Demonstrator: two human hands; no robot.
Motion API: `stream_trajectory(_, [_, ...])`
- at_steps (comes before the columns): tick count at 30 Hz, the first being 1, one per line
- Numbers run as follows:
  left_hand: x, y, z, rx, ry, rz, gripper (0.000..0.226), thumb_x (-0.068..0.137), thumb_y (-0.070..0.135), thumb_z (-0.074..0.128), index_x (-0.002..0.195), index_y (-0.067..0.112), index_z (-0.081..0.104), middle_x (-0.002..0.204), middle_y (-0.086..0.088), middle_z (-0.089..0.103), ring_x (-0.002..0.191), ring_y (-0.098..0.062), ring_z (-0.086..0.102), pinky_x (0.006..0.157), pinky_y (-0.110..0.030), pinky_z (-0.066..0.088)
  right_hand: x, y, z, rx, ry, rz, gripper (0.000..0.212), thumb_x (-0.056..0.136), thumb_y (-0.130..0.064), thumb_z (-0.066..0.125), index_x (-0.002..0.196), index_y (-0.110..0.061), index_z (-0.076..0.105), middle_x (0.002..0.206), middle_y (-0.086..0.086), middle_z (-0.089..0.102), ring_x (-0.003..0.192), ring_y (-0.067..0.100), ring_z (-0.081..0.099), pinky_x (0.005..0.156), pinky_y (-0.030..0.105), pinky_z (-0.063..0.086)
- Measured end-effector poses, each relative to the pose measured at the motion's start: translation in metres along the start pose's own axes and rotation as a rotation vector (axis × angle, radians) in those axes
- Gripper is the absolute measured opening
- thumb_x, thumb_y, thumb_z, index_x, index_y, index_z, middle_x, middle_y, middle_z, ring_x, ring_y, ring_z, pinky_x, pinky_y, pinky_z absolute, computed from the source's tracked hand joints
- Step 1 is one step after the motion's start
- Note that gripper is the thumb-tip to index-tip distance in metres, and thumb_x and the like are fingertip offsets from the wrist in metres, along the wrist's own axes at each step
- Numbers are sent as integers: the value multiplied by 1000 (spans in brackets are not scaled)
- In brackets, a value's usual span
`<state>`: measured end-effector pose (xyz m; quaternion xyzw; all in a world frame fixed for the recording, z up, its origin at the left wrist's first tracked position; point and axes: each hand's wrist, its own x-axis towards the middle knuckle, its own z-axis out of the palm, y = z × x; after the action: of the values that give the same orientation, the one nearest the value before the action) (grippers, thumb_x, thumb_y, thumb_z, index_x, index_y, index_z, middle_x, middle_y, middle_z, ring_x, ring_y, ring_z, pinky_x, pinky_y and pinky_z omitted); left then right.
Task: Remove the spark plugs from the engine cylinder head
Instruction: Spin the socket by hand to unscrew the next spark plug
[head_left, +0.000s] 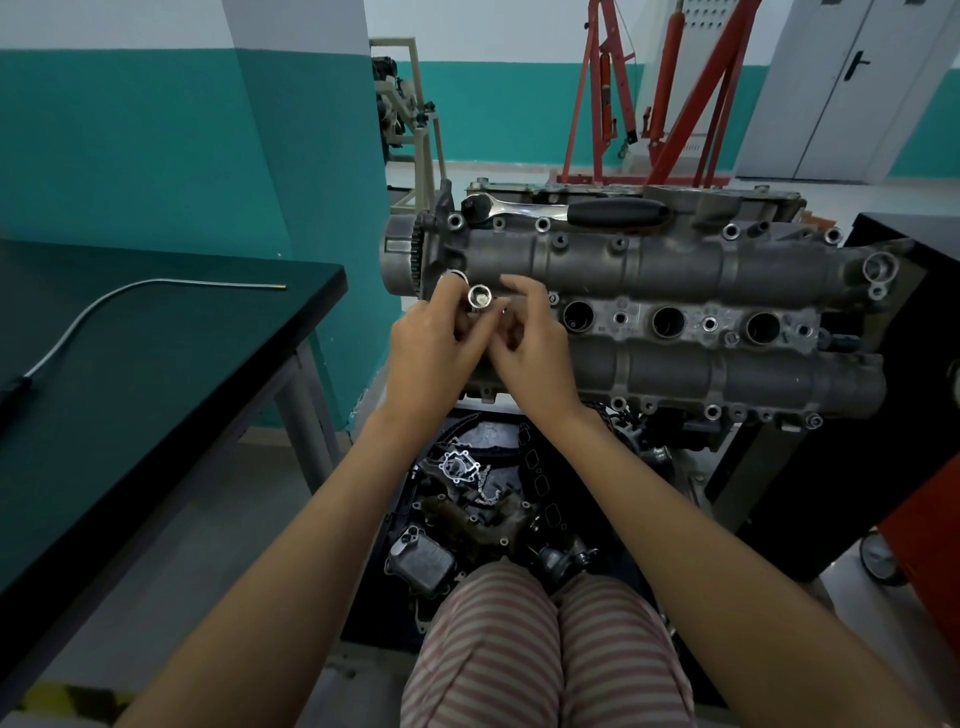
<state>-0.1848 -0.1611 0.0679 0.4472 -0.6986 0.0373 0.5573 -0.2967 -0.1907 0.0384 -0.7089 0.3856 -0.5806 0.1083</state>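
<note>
The grey engine cylinder head (675, 270) lies across the stand in front of me, with three open round spark plug wells (668, 321) showing in its middle strip. My left hand (434, 353) grips a shiny metal socket (479, 298), whose open end faces the camera, over the head's left end. My right hand (530, 348) meets the left one and pinches the lower part of the socket with curled fingers. Both hands hide the leftmost well. A ratchet wrench (566, 210) with a black handle rests on the head's far edge.
A dark green table (156, 374) stands at the left with a flexible pick-up tool (104, 306) on it. Loose engine parts (467, 499) lie in a black tray below the head. A red engine hoist (670, 93) stands behind. A red and black cabinet (883, 441) is at the right.
</note>
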Motion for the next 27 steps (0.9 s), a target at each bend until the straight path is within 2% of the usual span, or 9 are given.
stream_trajectory(3, [-1,2,-1,-14,-14,14,25,87,28,64,88,4,54,57,3,49,48,-14,45,47,-26,38,-1,1,-1,20,16,4,9,89,-19,53,93,-20,46,67,-13,51,58,0,49,54,11,35])
stream_trajectory(7, [-1,2,-5,29,-70,72,24,89,20,59,110,8,59,58,7,48,49,-10,42,49,-20,35,-1,1,-2,-38,6,-80,17,92,-16,46,104,-9,56,83,-7,61,71,-2,53,65,6,38])
stream_trajectory(10, [0,0,-3,39,-25,37,15,90,20,59,92,5,60,55,-2,53,49,-20,47,49,-34,40,0,0,-2,-87,-17,-113,31,94,-16,44,121,-5,54,95,5,67,80,8,59,72,13,41])
stream_trajectory(12, [0,1,-1,15,4,4,25,89,24,62,82,1,54,55,-5,53,48,-23,47,47,-35,40,0,-1,-2,-68,-17,-60,36,91,-17,48,126,-6,49,88,6,66,71,9,57,67,19,43])
stream_trajectory(15, [-1,3,0,4,4,0,29,86,27,65,81,1,52,58,-2,53,50,-23,49,49,-33,39,-1,-1,-1,-1,-3,10,18,88,-20,54,105,-17,49,76,0,61,61,3,50,57,25,41])
stream_trajectory(17, [-2,3,-2,11,-5,31,24,86,25,65,91,3,57,61,6,50,51,-17,46,51,-25,35,-1,-1,-2,-11,4,-10,5,89,-20,52,93,-19,49,73,-9,57,62,2,51,57,21,42])
stream_trajectory(21, [-3,2,-4,65,-49,89,24,88,17,59,110,6,60,60,11,45,52,-16,44,58,-22,31,-2,-1,-3,-59,1,-83,12,91,-15,48,98,-7,55,78,-9,56,69,-1,52,61,8,39])
stream_trajectory(24, [-2,0,-2,52,-6,45,16,89,18,59,94,3,61,58,-2,52,52,-23,48,53,-26,33,-1,-1,-3,-67,8,-95,18,92,-13,47,105,-6,57,82,-9,56,72,-3,49,64,4,35])
stream_trajectory(27, [0,0,2,30,29,-5,26,88,24,63,80,2,52,54,-6,49,48,-24,44,48,-28,32,0,0,-1,-77,-33,-57,27,89,-17,53,115,-10,54,82,-3,62,67,2,49,62,14,37])
